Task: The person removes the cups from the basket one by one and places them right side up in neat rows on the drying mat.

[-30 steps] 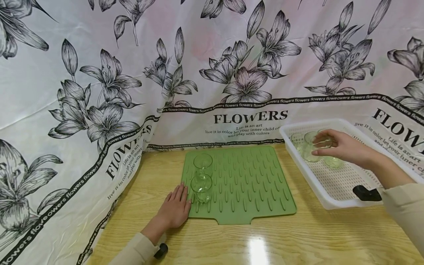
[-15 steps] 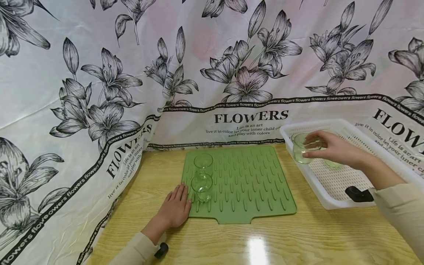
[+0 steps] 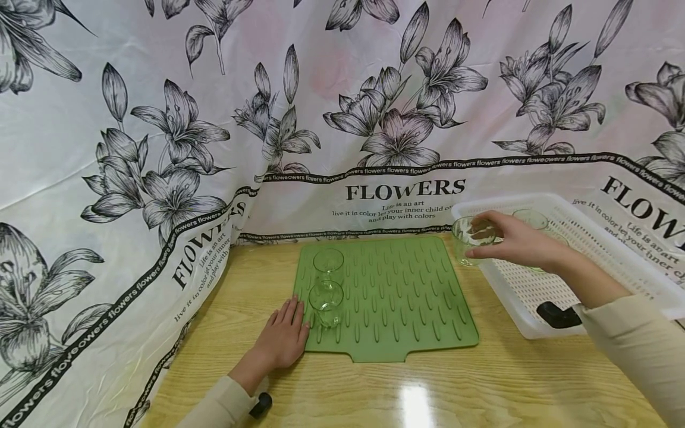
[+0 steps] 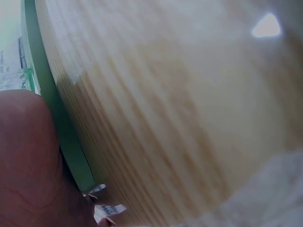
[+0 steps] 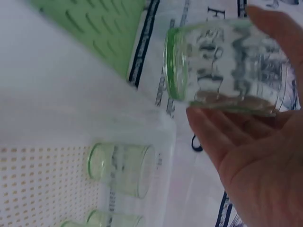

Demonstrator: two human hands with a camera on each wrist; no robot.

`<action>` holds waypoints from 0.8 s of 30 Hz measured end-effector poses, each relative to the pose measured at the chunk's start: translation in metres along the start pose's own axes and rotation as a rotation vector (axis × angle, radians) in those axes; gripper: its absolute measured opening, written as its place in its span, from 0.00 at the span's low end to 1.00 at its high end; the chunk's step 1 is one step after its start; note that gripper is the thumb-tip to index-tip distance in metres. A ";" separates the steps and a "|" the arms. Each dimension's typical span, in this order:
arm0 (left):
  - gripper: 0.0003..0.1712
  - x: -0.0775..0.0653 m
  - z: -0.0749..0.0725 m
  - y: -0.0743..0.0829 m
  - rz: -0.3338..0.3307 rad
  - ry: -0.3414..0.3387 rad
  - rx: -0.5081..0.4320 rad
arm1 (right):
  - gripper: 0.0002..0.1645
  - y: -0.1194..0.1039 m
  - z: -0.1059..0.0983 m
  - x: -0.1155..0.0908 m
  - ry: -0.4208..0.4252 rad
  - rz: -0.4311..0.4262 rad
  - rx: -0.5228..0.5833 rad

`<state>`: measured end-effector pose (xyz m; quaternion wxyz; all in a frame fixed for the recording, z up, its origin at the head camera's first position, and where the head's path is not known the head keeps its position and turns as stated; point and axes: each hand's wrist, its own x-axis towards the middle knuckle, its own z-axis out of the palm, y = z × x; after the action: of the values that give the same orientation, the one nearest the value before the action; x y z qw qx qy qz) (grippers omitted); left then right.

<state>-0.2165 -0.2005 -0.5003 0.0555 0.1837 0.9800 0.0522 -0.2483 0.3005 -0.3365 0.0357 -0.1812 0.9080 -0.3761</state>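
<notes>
My right hand (image 3: pixel 508 241) grips a clear glass tumbler (image 3: pixel 461 244) between thumb and fingers, lifted over the left end of the white basket (image 3: pixel 524 291). The right wrist view shows that tumbler (image 5: pixel 227 66) with its green-tinted base, the fingers bent along its side. Several similar glasses (image 5: pixel 120 168) stand inside the basket. At the other side, my left hand (image 3: pixel 283 336) lies flat with straight fingers at the left edge of the green drying mat (image 3: pixel 401 297). Close by its fingertips, a near glass (image 3: pixel 326 303) and a far glass (image 3: pixel 327 261) stand on the mat.
The wooden table (image 3: pixel 369 392) extends in front of the mat and between mat and basket. A white flower-print cloth (image 3: pixel 299 131) hangs behind and along the left side. The basket's raised wall (image 5: pixel 94 109) rises beside the mat.
My right hand has lifted the glass tumbler from among the others in the basket and carried it left, to the basket's left wall. My left hand has stayed in place.
</notes>
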 end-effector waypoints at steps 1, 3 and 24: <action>0.37 0.000 0.001 0.000 0.001 0.003 -0.001 | 0.44 -0.004 0.002 0.001 0.002 0.005 0.007; 0.36 0.000 0.000 0.000 0.001 -0.001 0.005 | 0.44 -0.011 0.006 0.002 0.015 0.021 0.007; 0.37 0.004 0.006 -0.006 0.001 0.005 0.009 | 0.50 -0.050 0.046 0.028 0.087 0.099 0.148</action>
<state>-0.2216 -0.2036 -0.5070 0.0523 0.1844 0.9803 0.0480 -0.2505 0.2273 -0.3322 0.0282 -0.1167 0.8863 -0.4473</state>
